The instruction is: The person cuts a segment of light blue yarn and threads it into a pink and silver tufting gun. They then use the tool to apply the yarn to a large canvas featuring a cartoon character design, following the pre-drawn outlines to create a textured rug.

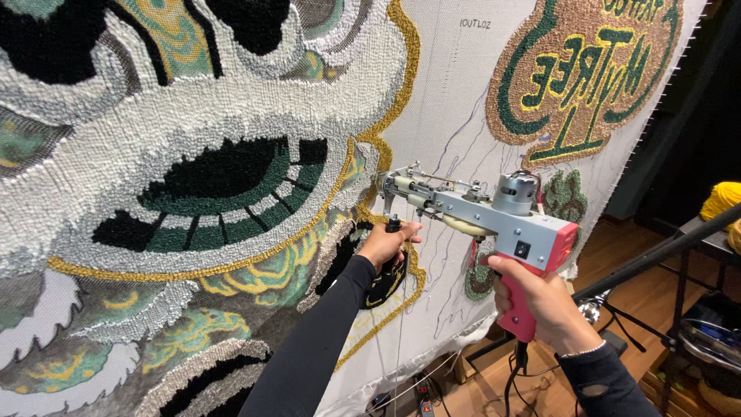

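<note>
A grey metal tufting gun [471, 212] with a pink handle is pressed nose-first against a large stretched cloth [455, 116]. My right hand [540, 297] grips the pink handle at the gun's rear. My left hand [386, 243] is closed around the small black front grip under the gun's nose. The needle end touches the cloth beside a gold yarn outline [386, 139]. Tufted areas of white, black, green and gold yarn [193, 154] fill the cloth's left part. Both sleeves are black.
A round tufted emblem in tan, green and yellow [587, 69] sits at the upper right of the cloth. A black stand bar [656, 259] slants across at right. Yellow yarn [722, 201] rests on a shelf. Cables and a power strip [421, 394] lie on the wooden floor.
</note>
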